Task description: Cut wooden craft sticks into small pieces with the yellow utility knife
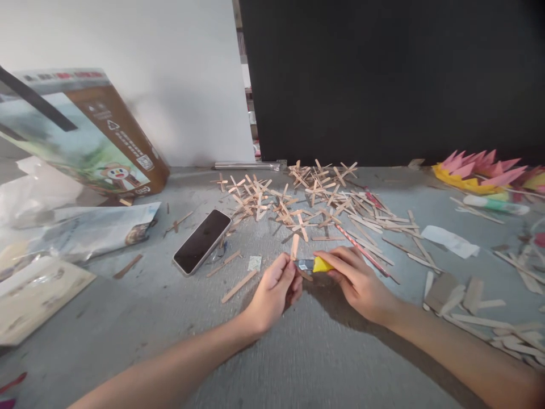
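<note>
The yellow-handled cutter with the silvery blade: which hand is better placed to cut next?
Probably the right hand: it holds the yellow-handled cutter, blade pointing toward the flat, pale wooden stick, while the left hand pinches that stick.

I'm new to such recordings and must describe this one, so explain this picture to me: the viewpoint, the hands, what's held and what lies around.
No machine here: these are a person's bare hands, seen by a camera worn on that person's head, looking forward and down. The left hand pinches a flat, pale wooden stick; the right hand grips a yellow-handled metal cutter, its blade reaching the stick. On the grey tabletop lie many crossed wooden sticks, a dark-screened, pale-edged phone and, far right, a spiky pink-and-yellow ring.
</note>
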`<action>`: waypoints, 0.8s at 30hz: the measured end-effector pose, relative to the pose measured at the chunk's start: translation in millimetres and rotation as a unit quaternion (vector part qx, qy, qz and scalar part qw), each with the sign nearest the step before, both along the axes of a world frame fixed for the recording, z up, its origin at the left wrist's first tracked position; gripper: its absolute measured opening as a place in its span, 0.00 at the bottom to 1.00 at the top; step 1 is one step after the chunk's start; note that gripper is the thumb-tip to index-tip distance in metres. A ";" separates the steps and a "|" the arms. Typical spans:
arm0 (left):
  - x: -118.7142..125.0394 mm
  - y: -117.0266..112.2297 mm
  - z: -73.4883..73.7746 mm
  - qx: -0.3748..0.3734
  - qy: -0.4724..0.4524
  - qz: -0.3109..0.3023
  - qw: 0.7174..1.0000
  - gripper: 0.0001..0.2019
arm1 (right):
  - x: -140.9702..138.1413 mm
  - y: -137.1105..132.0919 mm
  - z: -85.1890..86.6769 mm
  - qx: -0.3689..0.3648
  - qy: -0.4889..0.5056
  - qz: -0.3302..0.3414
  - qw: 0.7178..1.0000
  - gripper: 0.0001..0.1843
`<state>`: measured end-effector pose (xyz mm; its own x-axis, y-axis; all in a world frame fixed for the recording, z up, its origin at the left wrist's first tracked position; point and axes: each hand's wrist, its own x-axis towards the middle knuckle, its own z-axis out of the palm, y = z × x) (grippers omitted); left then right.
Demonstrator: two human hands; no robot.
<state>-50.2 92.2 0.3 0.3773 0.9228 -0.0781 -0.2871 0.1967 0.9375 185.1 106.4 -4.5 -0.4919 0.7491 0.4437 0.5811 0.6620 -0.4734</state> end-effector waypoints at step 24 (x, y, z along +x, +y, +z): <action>-11.1 9.1 10.2 -0.133 -0.167 -0.100 0.972 0.14 | 0.3 -0.3 1.5 0.009 0.032 0.005 0.999 0.28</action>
